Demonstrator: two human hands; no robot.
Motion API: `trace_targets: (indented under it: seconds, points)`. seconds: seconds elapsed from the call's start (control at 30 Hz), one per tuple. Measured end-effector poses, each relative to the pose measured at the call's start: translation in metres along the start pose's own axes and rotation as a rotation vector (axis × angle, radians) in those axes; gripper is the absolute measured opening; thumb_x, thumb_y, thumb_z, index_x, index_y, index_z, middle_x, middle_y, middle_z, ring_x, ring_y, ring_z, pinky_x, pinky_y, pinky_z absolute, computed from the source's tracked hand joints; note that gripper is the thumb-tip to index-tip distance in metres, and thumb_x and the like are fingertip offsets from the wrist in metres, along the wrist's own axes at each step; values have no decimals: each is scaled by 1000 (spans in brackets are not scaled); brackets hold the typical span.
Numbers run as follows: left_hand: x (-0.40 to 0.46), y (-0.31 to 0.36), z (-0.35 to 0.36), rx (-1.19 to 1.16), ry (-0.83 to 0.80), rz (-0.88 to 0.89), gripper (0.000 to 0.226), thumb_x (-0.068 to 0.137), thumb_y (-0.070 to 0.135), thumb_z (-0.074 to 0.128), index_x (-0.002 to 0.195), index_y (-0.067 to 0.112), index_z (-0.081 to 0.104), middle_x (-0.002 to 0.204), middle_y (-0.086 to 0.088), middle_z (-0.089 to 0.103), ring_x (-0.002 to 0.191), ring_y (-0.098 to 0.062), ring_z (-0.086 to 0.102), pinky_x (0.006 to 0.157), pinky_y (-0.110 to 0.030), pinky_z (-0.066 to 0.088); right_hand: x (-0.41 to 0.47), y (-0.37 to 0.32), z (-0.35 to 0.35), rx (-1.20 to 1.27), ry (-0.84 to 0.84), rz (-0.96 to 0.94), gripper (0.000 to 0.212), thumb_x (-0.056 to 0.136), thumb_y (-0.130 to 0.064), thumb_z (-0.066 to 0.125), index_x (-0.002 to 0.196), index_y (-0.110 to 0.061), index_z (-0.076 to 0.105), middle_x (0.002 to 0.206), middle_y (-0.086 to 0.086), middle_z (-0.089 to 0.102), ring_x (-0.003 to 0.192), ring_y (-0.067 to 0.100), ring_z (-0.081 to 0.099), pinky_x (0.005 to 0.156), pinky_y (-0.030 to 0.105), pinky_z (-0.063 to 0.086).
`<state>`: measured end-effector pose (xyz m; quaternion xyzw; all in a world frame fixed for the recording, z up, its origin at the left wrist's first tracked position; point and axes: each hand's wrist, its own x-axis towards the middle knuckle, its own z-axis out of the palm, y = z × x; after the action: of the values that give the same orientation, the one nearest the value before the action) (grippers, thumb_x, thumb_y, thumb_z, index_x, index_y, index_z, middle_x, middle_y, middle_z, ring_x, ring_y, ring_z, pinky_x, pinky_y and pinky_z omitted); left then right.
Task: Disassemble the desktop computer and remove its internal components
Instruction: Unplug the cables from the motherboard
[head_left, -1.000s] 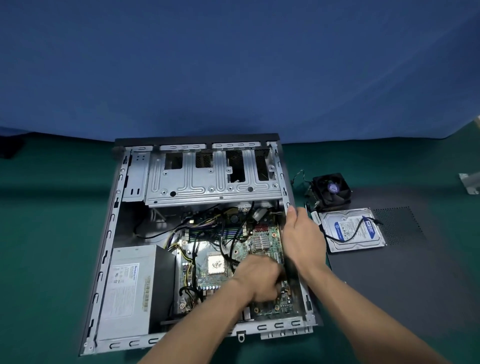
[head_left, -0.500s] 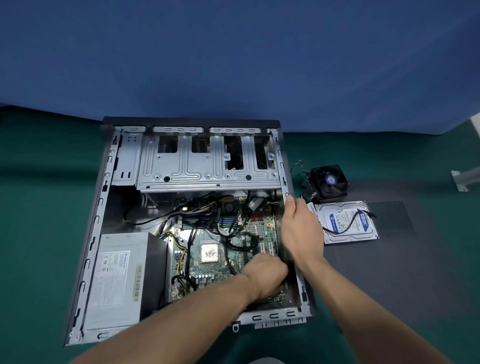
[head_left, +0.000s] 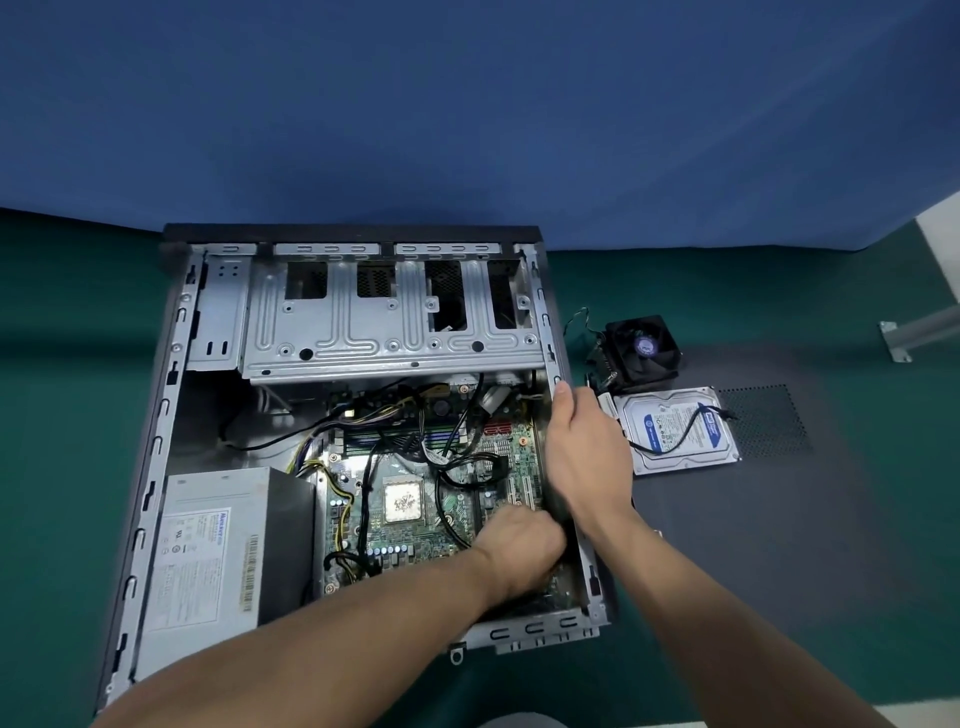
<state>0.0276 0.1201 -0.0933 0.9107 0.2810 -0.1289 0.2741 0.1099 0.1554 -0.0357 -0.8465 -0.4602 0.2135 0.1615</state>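
Green table covering (head_left: 78, 415) lay beneath; blue backdrop (head_left: 467, 104) hung behind it. Grey metal bracket (head_left: 914, 332) stood at far right edge. White surface (head_left: 943, 249) showed beside backdrop's right end.

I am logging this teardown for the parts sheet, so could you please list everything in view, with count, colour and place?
case: one, grey metal, open on the table, centre-left
drive cage: one, silver, far end of the case
power supply: one, grey with white label, near-left corner of the case
motherboard: one, green, inside the case, crossed by black and yellow cables
fan: one, black, on the table right of the case
hard drive: one, silver with blue label, just nearer than the fan, a black cable across it
side panel: one, dark grey, flat under the drive
table: green surface
backdrop: blue
left hand: curled, low over the near-right of the board
right hand: on the case's right wall
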Motion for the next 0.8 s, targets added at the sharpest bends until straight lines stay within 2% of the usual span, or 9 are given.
trace_targets:
  seconds: [0.13, 0.3, 0.43, 0.53, 0.63, 0.8]
  points:
    - [2, -3, -1, -52, 5, 10, 15, 84, 12, 53, 81, 3, 65, 81, -12, 66, 69, -26, 56, 79, -36, 49, 1, 1, 1, -20, 9, 2, 43, 101, -42, 22, 102, -11, 52, 93, 12, 65, 74, 25, 45, 65, 34, 32]
    - [5, -6, 4, -129, 8, -3, 15, 82, 11, 53, 79, 5, 66, 80, -10, 67, 72, -25, 61, 76, -33, 48, 1, 1, 1, -17, 12, 5, 44, 101, -42, 22, 102, -11, 53, 94, 12, 65, 73, 24, 43, 66, 34, 31]
    - [8, -8, 3, -270, -1, -41, 8, 81, 9, 57, 82, 4, 63, 81, -10, 65, 66, -20, 53, 68, -25, 46, 1, 0, 1, -18, 10, 9, 44, 101, -42, 22, 101, -11, 53, 95, 13, 65, 74, 26, 45, 65, 34, 31]
    - [10, -8, 2, -355, -18, -90, 3, 79, 10, 61, 77, 9, 59, 74, -6, 58, 68, -19, 54, 64, -21, 44, 1, 1, 1, -14, 17, 6, 44, 101, -42, 22, 101, -11, 53, 95, 13, 65, 74, 26, 44, 66, 35, 31]
    - [11, -7, 5, -323, -28, -116, 11, 80, 13, 63, 78, 3, 59, 76, -6, 59, 70, -22, 58, 64, -22, 45, 1, 1, 2, -3, 26, -1, 44, 101, -42, 22, 101, -11, 54, 94, 14, 65, 73, 25, 42, 66, 34, 31]
    - [11, -9, 10, -306, -30, -130, 4, 84, 8, 58, 84, 5, 61, 76, -4, 57, 66, -18, 57, 63, -18, 47, 0, 1, 0, 9, 21, -4, 45, 101, -42, 23, 101, -10, 53, 95, 14, 64, 74, 25, 44, 67, 34, 32]
